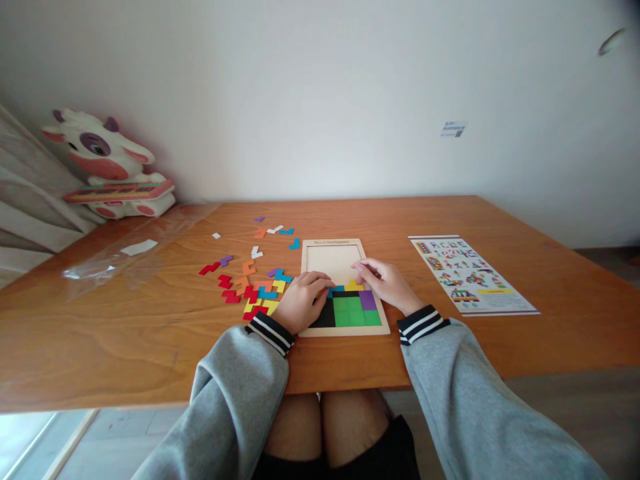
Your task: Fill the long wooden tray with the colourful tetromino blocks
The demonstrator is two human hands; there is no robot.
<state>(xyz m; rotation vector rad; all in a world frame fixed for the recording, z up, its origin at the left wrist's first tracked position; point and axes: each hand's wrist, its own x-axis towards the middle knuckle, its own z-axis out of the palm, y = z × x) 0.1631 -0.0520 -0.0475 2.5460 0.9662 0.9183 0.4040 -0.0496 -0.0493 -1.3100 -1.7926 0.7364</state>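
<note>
A wooden puzzle board [345, 332] lies in front of me. Green pieces [356, 311], a purple piece [367, 300], a black area [327, 315], blue pieces [338, 289] and a yellow piece [354, 285] fill its lower half. My left hand [304, 300] rests over the board's left edge, fingers stretched out, their tips by the blue pieces. Above the yellow piece, my right hand [385, 283] has thumb and fingers drawn together; whatever may be between them is hidden. Bare wood [333, 260] shows in the board's upper part.
Loose puzzle pieces [250, 293] in several colours are scattered left of the board. A printed pattern sheet [473, 277] lies to the right. At the back left are a clear plastic bag [100, 257] and a cow-shaped toy keyboard [117, 167]. The table's front edge [345, 389] is near my lap.
</note>
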